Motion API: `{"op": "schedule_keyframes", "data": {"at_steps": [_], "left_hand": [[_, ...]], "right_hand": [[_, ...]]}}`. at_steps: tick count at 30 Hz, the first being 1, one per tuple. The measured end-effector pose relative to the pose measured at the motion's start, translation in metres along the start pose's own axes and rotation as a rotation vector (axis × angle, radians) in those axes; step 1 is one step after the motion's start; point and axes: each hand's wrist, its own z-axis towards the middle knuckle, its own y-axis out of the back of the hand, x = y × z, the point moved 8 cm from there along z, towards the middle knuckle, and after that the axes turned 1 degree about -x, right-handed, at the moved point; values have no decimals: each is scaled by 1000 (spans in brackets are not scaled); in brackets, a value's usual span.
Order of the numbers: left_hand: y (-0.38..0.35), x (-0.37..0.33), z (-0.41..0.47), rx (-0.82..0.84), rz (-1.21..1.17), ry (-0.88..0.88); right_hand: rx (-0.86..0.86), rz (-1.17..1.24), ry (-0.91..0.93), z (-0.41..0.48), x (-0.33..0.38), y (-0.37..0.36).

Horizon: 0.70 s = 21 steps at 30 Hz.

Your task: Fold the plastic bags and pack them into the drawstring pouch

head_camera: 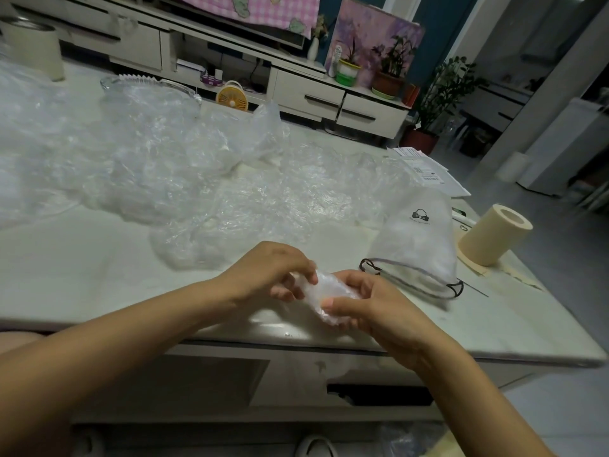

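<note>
A small folded clear plastic bag [329, 291] is pinched between both hands just above the table's front edge. My left hand [273, 270] grips its left end from above, and my right hand [365, 306] holds its right end with the thumb on top. To the right lies the translucent drawstring pouch [417, 245] with a black logo; its dark-corded mouth faces me and there is crumpled plastic inside. Several loose crumpled clear plastic bags [158, 166] are spread across the middle and left of the white table [82, 278].
A cream tape roll [494, 239] lies at the right table edge, with papers [425, 169] behind the pouch. A glass dish [150, 87] and a cylindrical can [34, 47] stand at the far left. A TV cabinet, a small fan and potted plants are beyond the table.
</note>
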Motion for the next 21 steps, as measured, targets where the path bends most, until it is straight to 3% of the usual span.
{"op": "schedule_keyframes", "data": {"at_steps": [3,8,11,15,18,19,21], "left_hand": [[0,-7,-3,-37,203,-96],[-5,-14,0,-55,238,-133],[-16,-6,2,-19,148,-44],[-52,14,10,119,-225,200],[-77,20,25,132,-316,282],[-78,21,33,79,-261,237],[-71,12,53,-121,95,-2]], "right_hand": [[-4,-61,25,-2,0,0],[1,-149,85,-7,1,8],[44,-138,172,-14,7,13],[-73,30,212,-16,2,34],[-176,106,212,-20,-2,53],[-247,80,214,-22,-2,63],[-421,-5,219,-29,-2,87]]}}
